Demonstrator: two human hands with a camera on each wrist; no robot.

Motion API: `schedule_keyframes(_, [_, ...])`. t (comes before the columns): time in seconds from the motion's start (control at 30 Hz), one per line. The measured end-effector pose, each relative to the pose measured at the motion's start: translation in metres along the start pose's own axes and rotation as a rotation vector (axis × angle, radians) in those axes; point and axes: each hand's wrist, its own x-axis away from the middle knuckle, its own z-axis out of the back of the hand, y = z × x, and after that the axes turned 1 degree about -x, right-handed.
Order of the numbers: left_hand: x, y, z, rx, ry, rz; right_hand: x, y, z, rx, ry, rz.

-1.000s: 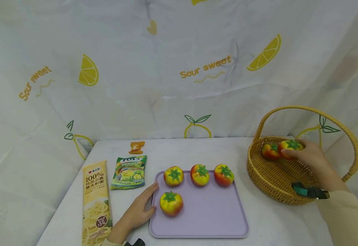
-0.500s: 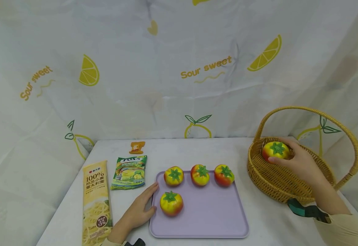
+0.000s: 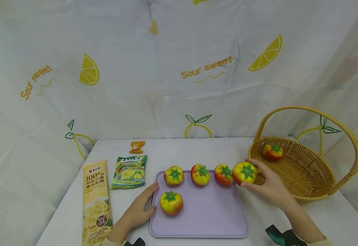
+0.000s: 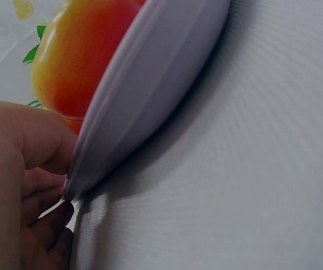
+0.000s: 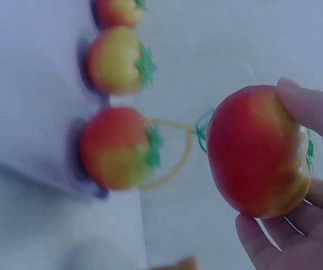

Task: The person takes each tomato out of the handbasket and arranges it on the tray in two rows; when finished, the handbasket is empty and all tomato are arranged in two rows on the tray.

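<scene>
A red-and-yellow tomato (image 3: 246,173) with a green leafy top is held in my right hand (image 3: 271,186), between thumb and fingers, over the gap between tray and basket. In the right wrist view, this tomato (image 5: 259,152) is large beside the fingers. On the lilac tray (image 3: 209,215) sit more tomatoes: three along the far edge, the rightmost tomato (image 3: 223,175) nearest the held one, and a further tomato (image 3: 171,203) at the left. My left hand (image 3: 137,210) rests at the tray's left edge, its fingertips touching the rim (image 4: 110,90) in the left wrist view.
A wicker basket (image 3: 308,174) with a tall handle stands at the right, one tomato (image 3: 272,152) inside. To the left lie a pasta packet (image 3: 96,201), a green Fox's candy bag (image 3: 129,172) and a small orange-brown packet (image 3: 137,147). A printed cloth (image 3: 154,102) hangs behind.
My right hand has lifted a tomato out of the basket and carried it left to the tray's right edge. One tomato stays in the basket. The left hand has not moved.
</scene>
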Motion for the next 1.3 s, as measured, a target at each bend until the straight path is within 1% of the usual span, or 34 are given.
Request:
schedule_keyframes(0.1, [0.000, -0.001, 0.000, -0.004, 0.006, -0.008, 0.006, -0.005, -0.022, -0.055, -0.050, 0.013])
schedule_keyframes(0.17, [0.000, -0.001, 0.000, -0.005, 0.009, -0.010, 0.010, -0.009, -0.036, -0.095, -0.097, 0.001])
schedule_keyframes(0.33, [0.000, -0.001, -0.001, 0.004, 0.014, -0.019, 0.017, -0.015, -0.067, -0.151, -0.186, -0.028])
schedule_keyframes(0.47, [0.000, 0.001, -0.001, 0.006, 0.012, -0.020, 0.019, -0.017, -0.086, -0.151, -0.230, 0.012])
schedule_keyframes(0.57, [0.000, 0.001, -0.001, 0.013, 0.003, -0.004, 0.019, -0.018, -0.096, -0.154, -0.246, 0.057])
schedule_keyframes(0.73, [0.001, 0.002, 0.001, 0.024, -0.012, 0.028, 0.018, -0.021, -0.110, -0.188, -0.269, 0.045])
schedule_keyframes(0.83, [0.001, 0.002, 0.001, 0.020, -0.011, 0.024, 0.018, -0.022, -0.117, -0.204, -0.292, 0.032])
schedule_keyframes(0.93, [0.001, 0.001, 0.000, 0.014, -0.002, 0.004, 0.019, -0.021, -0.122, -0.196, -0.310, 0.037])
schedule_keyframes(1.1, [0.001, 0.001, -0.001, -0.003, 0.008, -0.004, 0.019, -0.020, -0.127, -0.162, -0.312, 0.051])
schedule_keyframes(1.3, [0.000, 0.001, 0.000, 0.000, 0.005, 0.004, 0.018, -0.021, -0.127, -0.169, -0.321, 0.040])
